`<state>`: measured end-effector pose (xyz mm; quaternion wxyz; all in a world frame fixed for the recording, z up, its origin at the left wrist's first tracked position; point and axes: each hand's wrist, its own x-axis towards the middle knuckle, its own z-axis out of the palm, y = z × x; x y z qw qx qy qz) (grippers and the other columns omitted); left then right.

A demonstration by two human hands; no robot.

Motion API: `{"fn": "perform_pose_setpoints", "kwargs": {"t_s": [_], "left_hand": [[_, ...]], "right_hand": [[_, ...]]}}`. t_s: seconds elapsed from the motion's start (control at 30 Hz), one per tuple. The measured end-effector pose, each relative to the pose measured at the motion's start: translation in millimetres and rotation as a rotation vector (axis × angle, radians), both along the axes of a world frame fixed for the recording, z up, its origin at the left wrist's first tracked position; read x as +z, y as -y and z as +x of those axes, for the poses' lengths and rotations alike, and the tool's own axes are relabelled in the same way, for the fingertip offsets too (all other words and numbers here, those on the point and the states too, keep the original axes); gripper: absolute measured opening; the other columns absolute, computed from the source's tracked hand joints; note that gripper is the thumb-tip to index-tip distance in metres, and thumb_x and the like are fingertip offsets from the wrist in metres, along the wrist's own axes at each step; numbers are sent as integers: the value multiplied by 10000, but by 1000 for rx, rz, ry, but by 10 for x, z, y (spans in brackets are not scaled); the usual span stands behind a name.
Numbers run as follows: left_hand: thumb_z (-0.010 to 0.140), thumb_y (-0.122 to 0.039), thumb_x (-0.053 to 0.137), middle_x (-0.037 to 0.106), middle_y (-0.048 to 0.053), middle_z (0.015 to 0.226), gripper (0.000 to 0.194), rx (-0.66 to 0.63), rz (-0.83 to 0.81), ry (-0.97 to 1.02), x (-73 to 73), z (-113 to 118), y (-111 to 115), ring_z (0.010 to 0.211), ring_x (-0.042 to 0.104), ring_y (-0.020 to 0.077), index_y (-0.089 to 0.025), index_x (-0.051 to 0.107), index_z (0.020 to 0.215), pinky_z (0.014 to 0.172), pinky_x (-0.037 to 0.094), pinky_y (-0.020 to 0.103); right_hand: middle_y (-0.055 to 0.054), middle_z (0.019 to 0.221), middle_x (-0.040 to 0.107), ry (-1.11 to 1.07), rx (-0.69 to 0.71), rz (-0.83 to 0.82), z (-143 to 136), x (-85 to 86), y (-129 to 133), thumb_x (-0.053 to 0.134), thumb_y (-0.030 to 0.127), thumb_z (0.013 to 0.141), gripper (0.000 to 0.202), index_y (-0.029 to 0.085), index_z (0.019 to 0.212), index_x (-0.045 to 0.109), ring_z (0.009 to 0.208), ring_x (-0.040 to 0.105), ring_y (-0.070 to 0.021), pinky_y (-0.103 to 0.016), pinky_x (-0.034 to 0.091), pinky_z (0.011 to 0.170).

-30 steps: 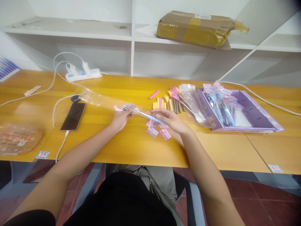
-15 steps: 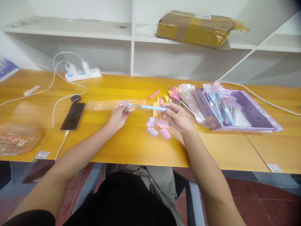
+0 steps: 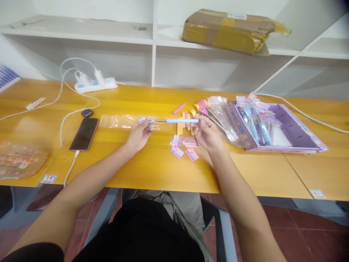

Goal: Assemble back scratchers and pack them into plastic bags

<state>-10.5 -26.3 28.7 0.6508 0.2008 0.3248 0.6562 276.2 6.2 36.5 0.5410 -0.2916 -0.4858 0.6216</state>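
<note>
A rod with a light blue handle (image 3: 182, 120) and a thin metal shaft stretches level between my hands. My left hand (image 3: 140, 135) pinches its blue left end. My right hand (image 3: 204, 133) grips the tip of the handle. A clear plastic sleeve (image 3: 116, 121) lies flat beside my left hand. Beneath the rod are yellow and pink tubes (image 3: 180, 127), with small pink and purple cards (image 3: 177, 152) nearer me. Pink and yellow hand-shaped heads (image 3: 202, 106) on metal rods lie behind my right hand.
A purple box (image 3: 297, 134) holds wrapped items at the right, near clear bags (image 3: 222, 116). To the left are a phone (image 3: 84, 134), a black case (image 3: 87, 113), white cables and a power strip (image 3: 96, 86). A taped parcel (image 3: 229, 32) sits on the shelf.
The blue handle has turned level and shifted slightly right, its right end now higher. My right hand's fingers have closed further around its end.
</note>
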Motion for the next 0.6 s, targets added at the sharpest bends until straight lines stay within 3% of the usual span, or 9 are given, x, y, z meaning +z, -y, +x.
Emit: {"fn": "perform_pose_setpoints", "kwargs": {"t_s": [0.17, 0.4, 0.6], "left_hand": [[768, -254, 1005, 737, -22, 815, 270, -59, -13, 6, 16, 40, 50, 716, 657, 68, -170, 764, 855, 669, 529, 196], [742, -296, 1022, 737, -2, 777, 282, -146, 1, -94, -48, 142, 133, 725, 664, 93, -158, 814, 875, 708, 533, 230], [652, -338, 1064, 774, 26, 823, 373, -240, 46, -195, -124, 269, 271, 765, 684, 128, -146, 836, 877, 745, 545, 269]], "right_hand": [[15, 848, 760, -11, 13, -38, -26, 7, 17, 1024, 501, 741, 376, 280, 964, 815, 777, 731, -109, -179, 611, 647], [27, 772, 706, 59, 97, -39, -181, -90, 45, 1072, 458, 639, 446, 229, 813, 731, 655, 659, -116, -240, 565, 603], [28, 829, 728, 198, 218, -30, -353, -200, 121, 1063, 444, 636, 497, 230, 913, 711, 691, 659, -132, -266, 578, 661]]}}
